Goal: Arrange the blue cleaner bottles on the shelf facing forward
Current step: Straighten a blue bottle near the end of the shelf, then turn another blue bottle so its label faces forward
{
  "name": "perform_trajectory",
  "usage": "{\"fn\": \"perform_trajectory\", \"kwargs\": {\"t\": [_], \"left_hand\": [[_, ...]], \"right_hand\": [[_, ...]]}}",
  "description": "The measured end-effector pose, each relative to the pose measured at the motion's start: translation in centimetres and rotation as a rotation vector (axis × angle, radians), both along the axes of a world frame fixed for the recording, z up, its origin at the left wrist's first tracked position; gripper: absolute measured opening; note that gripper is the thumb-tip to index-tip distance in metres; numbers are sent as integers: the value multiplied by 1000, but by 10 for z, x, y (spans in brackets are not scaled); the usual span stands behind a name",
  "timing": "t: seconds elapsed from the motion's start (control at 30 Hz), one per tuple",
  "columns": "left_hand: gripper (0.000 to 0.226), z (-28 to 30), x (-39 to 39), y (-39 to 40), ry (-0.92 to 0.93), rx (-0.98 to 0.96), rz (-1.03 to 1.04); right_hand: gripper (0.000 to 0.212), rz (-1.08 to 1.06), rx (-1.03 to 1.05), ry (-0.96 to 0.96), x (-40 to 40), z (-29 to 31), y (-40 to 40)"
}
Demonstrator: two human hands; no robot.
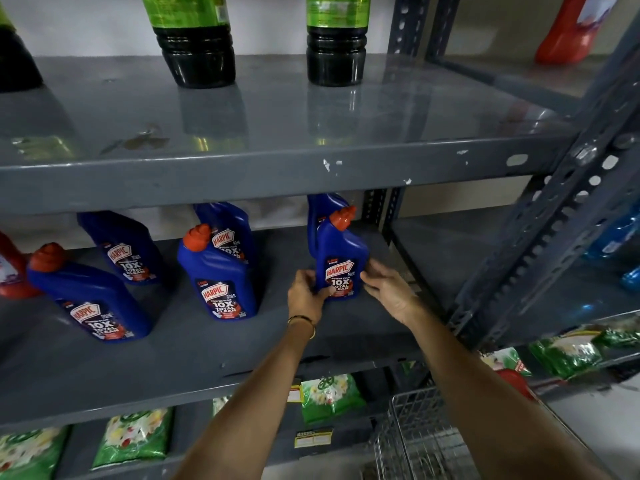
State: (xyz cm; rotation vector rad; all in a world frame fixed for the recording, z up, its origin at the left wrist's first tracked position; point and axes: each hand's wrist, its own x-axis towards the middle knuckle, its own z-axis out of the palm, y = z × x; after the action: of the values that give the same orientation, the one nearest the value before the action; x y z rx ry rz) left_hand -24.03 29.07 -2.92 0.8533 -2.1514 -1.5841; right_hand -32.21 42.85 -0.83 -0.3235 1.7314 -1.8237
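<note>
Forearms reach up from the bottom of the frame toward a grey metal shelf, the left wrist ringed by a thin bangle. Nearest the camera, a wire basket stands on the floor at lower right, beside the lowest visible level, where at least six green packets with flower prints lie in a loose row, some of them only partly in view.

On the middle shelf, the left hand and the right hand are set apart on either side of one blue cleaner bottle, fingers pressed to its lower flanks. That bottle stands upright near the right end of the shelf, its red cap up and its label turned to the front.

Six blue bottles can be counted on this level, in three pairs. The front left bottle and the front middle bottle both show their labels forward. Directly behind each front bottle stands another: the rear left bottle, the rear middle bottle and the rear right bottle, whose top is hidden by the shelf above. One red bottle is cut off at the left edge.

On the upper shelf stand three dark bottles with green labels, well apart from one another. Farther right, on the neighbouring rack, sit one orange-red bottle and some light blue bottles, too blurred to count.
</note>
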Motion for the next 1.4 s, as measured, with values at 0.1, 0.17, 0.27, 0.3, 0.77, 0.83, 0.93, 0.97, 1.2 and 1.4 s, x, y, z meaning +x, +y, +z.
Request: {"fn": "perform_trajectory", "kwargs": {"t": [0.1, 0.17, 0.27, 0.3, 0.77, 0.83, 0.93, 0.97, 1.2, 1.4], "left_hand": [[49, 0, 5, 0, -50, -30, -20], [45, 1, 7, 2, -89, -84, -43], [39, 4, 8, 4, -105, -70, -40], [38, 5, 8, 4, -112, -57, -36], [39, 6, 45, 19, -154, -35, -110], [40, 5, 53, 24, -173, -58, -126], [38, 3, 63, 29, -187, -84, -154], [38, 1, 65, 31, -188, -92, -154], [37, -1, 77, 40, -188, -119, -125], [41, -1, 81, 47, -170, -111, -87]], "right_hand": [[40, -5, 167, 136, 3, -17, 0], [37, -37, 278, 219, 4, -27, -2], [33, -97, 363, 266, 5, -33, -7], [31, -117, 384, 282, 7, -31, -10], [21, -142, 354, 339, 51, -27, 16], [23, -118, 347, 335, 60, -27, 22], [26, -138, 401, 357, 73, -28, 32], [28, -143, 406, 357, 77, -27, 34], [30, -154, 421, 372, 88, -31, 44], [31, -113, 434, 383, 87, -31, 48]]}}
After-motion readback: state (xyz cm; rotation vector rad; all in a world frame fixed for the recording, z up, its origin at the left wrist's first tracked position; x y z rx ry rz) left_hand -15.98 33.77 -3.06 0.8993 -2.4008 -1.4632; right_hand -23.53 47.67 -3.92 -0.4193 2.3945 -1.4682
